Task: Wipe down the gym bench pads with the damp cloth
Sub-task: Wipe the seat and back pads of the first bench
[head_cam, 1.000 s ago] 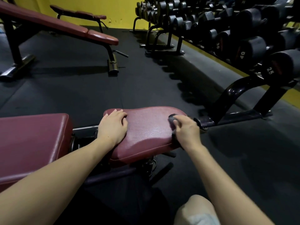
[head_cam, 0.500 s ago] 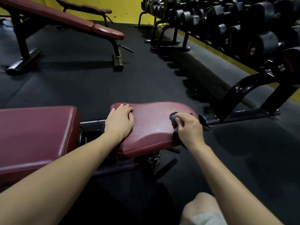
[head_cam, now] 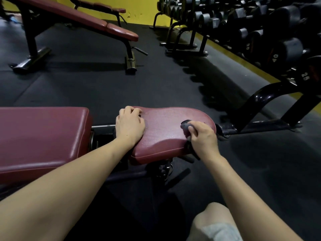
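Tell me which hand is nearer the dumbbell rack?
Right. The right hand grips the cloth at the seat pad's end nearest the rack; the left hand rests at its opposite end.

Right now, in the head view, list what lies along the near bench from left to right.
Long back pad → left hand resting on the seat pad's left end → bare middle of the seat pad → dark cloth → right hand gripping the cloth → dumbbell rack foot.
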A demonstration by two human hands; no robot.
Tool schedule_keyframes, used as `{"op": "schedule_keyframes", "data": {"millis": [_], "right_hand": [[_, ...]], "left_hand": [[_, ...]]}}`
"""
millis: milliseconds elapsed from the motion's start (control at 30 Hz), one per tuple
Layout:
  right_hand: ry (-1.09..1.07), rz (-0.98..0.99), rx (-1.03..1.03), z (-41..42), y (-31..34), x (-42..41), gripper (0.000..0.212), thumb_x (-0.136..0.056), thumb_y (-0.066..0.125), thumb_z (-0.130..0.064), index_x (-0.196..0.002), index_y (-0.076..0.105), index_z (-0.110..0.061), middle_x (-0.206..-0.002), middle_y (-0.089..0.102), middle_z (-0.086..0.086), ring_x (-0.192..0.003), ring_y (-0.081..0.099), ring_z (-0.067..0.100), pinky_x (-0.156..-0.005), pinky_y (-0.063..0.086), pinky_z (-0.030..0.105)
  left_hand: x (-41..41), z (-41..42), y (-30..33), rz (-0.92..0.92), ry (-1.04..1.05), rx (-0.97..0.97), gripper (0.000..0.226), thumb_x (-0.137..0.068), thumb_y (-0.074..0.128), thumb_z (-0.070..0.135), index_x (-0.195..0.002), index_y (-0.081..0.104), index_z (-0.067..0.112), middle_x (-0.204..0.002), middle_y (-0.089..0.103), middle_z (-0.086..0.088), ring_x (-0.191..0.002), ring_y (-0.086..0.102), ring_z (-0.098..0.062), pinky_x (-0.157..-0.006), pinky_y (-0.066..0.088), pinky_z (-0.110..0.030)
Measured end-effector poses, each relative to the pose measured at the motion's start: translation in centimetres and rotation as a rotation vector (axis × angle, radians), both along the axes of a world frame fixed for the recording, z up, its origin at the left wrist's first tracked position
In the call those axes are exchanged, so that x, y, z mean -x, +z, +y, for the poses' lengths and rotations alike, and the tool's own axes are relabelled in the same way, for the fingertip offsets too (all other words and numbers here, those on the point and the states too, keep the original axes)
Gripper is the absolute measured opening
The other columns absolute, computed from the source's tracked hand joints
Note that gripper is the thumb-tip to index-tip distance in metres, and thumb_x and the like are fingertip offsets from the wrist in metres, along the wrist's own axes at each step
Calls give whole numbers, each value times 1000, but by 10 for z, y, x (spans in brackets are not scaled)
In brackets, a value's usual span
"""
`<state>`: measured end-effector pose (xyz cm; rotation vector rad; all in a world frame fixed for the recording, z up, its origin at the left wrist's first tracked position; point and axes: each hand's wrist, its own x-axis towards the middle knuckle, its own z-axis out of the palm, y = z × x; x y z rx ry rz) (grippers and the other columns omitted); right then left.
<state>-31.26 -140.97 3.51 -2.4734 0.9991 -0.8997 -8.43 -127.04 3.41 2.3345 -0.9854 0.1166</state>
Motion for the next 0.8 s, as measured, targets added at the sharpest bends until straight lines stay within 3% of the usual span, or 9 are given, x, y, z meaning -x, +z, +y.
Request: {"op": "schedule_keyframes", "data": {"millis": [67, 167, 267, 400, 533, 633, 800], "right_hand": [[-9, 1, 51, 19, 1, -13, 21, -93, 61, -10, -82, 70, -24, -80, 68, -9, -83, 60, 15, -79, 47, 37], [76, -19, 123, 66, -5, -46, 16, -92, 59, -13, -98, 74, -18, -92, 72, -1, -85, 63, 24, -80, 50, 42], [225, -27, 137, 111, -13, -72, 27, -96, 48, -24, -107, 72, -17, -108, 72, -3, -98, 63, 24, -91, 50, 43], [364, -51, 109, 82, -8, -53, 23, -100, 55, -18, -116, 72, -18, -113, 73, -4, -104, 64, 21, -96, 50, 37], [207, -53, -56, 50, 2, -47, 18, -100, 58, -15, -109, 73, -20, -105, 73, -5, -100, 65, 18, -93, 50, 38], [223, -61, 24, 84, 3, -66, 18, -97, 60, -12, -104, 75, -17, -102, 75, -3, -97, 64, 18, -91, 51, 40], [449, 24, 190, 147, -2, -93, 23, -96, 55, -20, -107, 74, -15, -105, 73, -2, -96, 63, 23, -91, 52, 41]], "left_hand": [[0, 7, 1, 77, -32, 25, 34, -95, 46, 16, -124, 65, 17, -129, 54, -2, -122, 45, -25, -101, 45, -43], [4, 24, -3, 115, -141, 34, 40, -96, 45, 9, -133, 57, 14, -136, 52, -5, -127, 46, -25, -106, 43, -43], [4, 50, -9, 100, -186, 43, 39, -97, 46, 10, -135, 55, 15, -138, 52, -5, -126, 50, -24, -107, 44, -43], [-5, 74, -6, 87, -296, -105, 40, -106, 44, 20, -146, 52, 16, -160, 42, -4, -149, 36, -23, -123, 28, -38], [-11, 84, 2, 44, -323, -281, 49, -110, 39, 35, -158, 37, 26, -168, 26, 2, -156, 21, -25, -126, 23, -42], [-16, 93, 11, 50, -301, -309, 46, -108, 41, 31, -154, 42, 27, -161, 41, 5, -153, 30, -26, -120, 32, -46], [-30, 114, 16, -78, -245, -292, 38, -104, 45, 24, -141, 54, 23, -138, 63, 2, -134, 50, -26, -109, 41, -46]]}}
